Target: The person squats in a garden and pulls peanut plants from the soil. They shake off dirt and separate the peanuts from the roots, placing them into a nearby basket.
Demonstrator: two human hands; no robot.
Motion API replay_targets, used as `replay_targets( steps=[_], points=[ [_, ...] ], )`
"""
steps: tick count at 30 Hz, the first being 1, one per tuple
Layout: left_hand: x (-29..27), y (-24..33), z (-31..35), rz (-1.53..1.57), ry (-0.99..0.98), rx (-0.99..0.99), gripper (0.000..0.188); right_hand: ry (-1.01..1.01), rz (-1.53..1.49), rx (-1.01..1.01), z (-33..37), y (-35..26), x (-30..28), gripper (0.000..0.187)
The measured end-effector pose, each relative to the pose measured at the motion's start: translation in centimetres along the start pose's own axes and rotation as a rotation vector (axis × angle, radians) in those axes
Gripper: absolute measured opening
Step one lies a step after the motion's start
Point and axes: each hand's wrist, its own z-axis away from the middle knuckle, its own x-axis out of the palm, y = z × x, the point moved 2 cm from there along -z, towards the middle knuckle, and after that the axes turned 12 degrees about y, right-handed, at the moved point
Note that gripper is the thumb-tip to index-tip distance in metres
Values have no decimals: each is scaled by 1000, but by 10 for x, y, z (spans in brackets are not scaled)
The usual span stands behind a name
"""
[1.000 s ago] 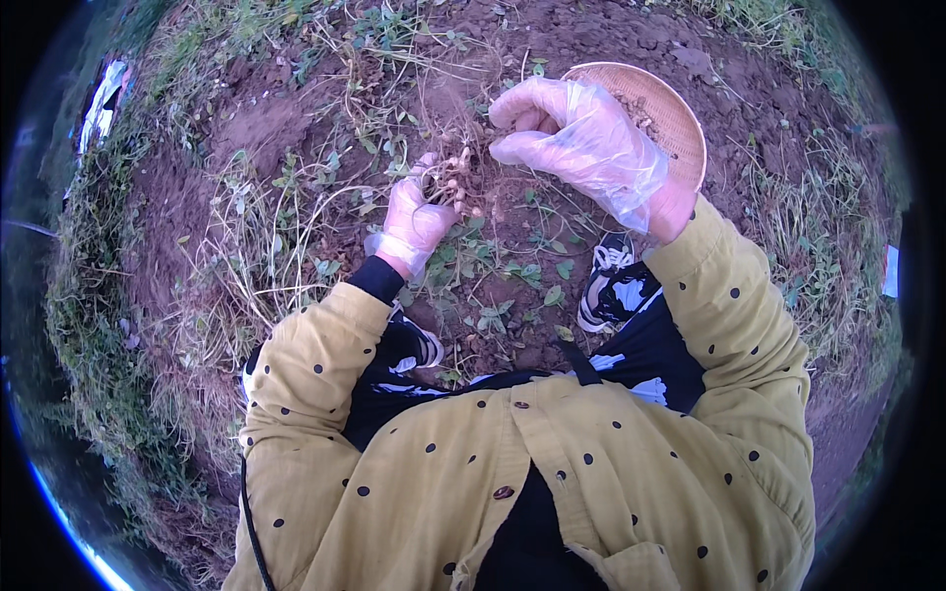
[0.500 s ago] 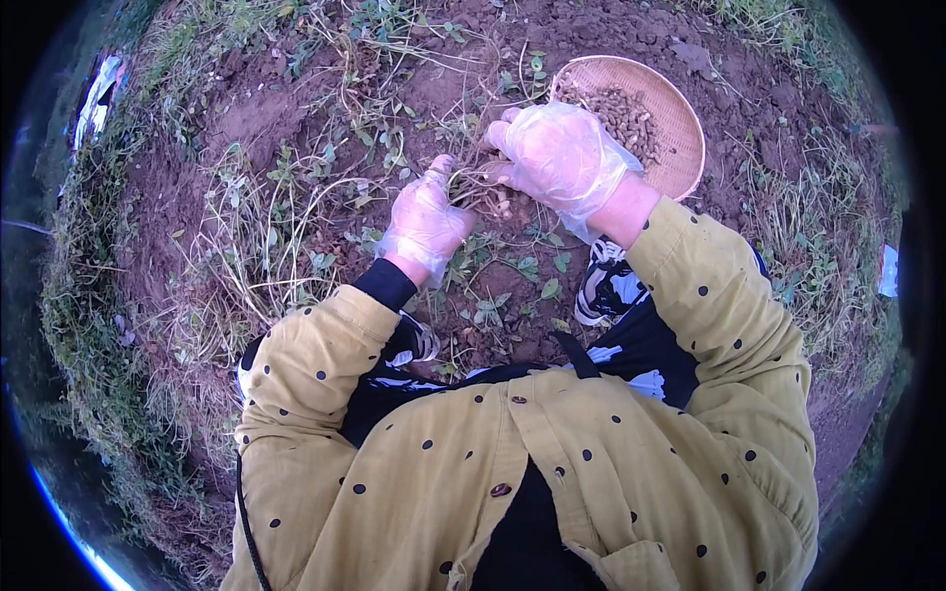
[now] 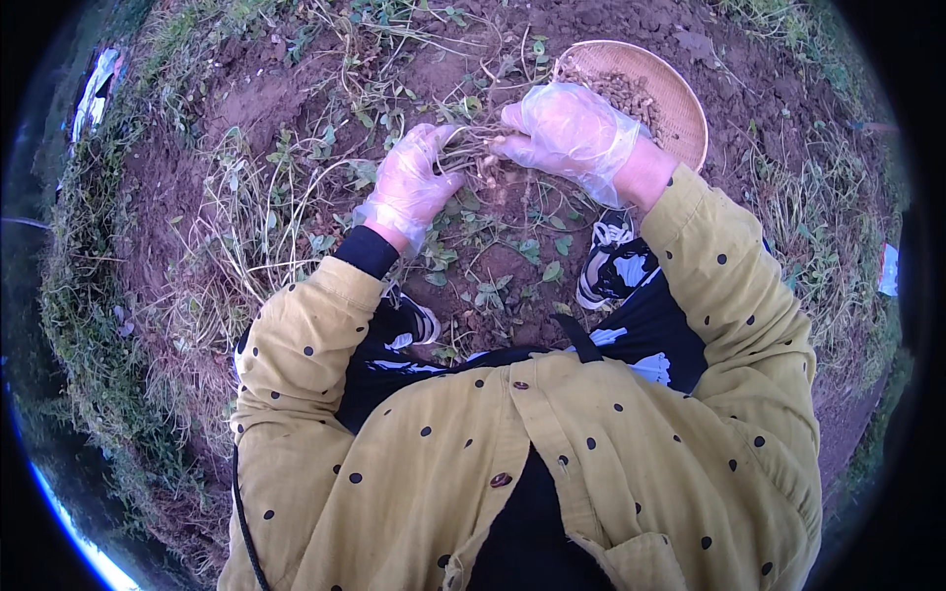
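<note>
- Since a second ago, your right hand (image 3: 574, 136) has come in against the peanut cluster (image 3: 485, 165), its fingertips then slightly clear of the pods.
- You have the stems gripped in your gloved left hand (image 3: 409, 187), thumb and forefinger partly curled round them.
- Your right fingers are bunched at the cluster's other end; whether they pinch a pod, I cannot tell.
- Between your hands, the cluster's stems run roughly crosswise.
- Your right hand is nearer the basket (image 3: 689, 118), overlapping its near-left rim from this view.
</note>
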Motion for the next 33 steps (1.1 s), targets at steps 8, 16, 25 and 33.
replay_targets(
  steps=[8,16,25,33],
  points=[
    [2,-5,-3,463,-28,-467,35,247,-223,135,-8,6,-3,33],
    [-19,-4,-11,909,153,-1062,47,294,-885,666,-3,3,-14,24],
    [-3,16,-12,1048,142,-1028,36,171,-302,258,5,-20,24,23],
    [4,20,-4,1048,221,-1092,44,126,6,144,1,-30,41,27]
  ],
)
